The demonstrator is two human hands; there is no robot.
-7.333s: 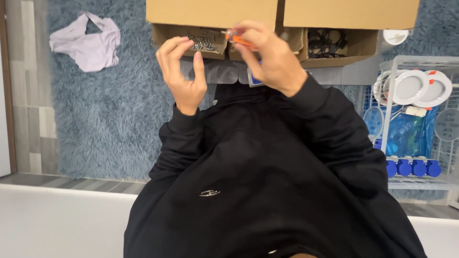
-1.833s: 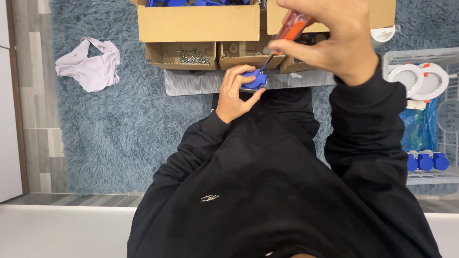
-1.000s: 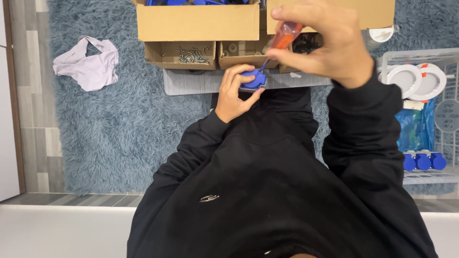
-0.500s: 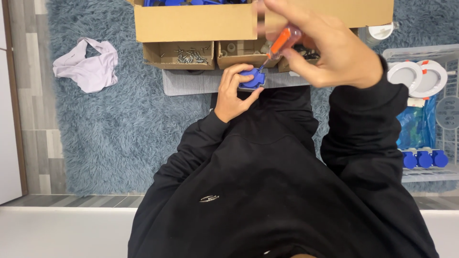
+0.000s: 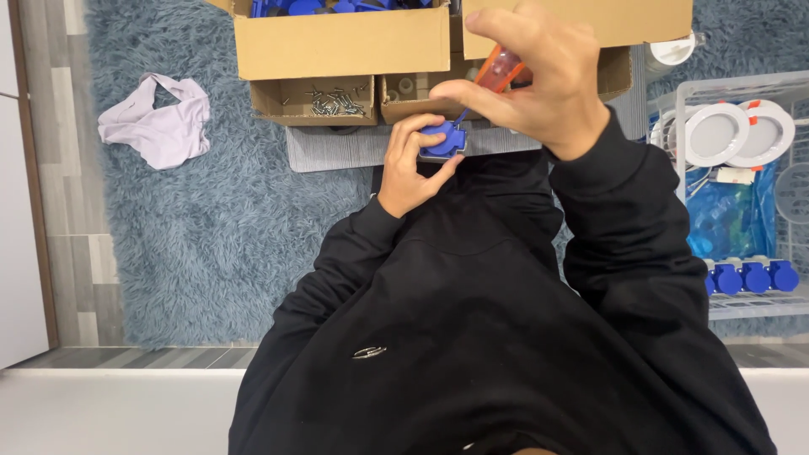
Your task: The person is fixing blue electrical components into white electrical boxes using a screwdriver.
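While L grip (image 5: 410, 168) pinches blue socket (image 5: 444, 141), screwdriver (image 5: 491, 77) touches.

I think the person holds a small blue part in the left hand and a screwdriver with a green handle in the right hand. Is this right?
Not quite: the head view shows the screwdriver has an orange handle, not green. The rest stands: the left hand holds the small blue part, and the right hand holds the screwdriver.

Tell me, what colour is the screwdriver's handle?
Translucent orange, the screwdriver handle held in the right hand; head view.
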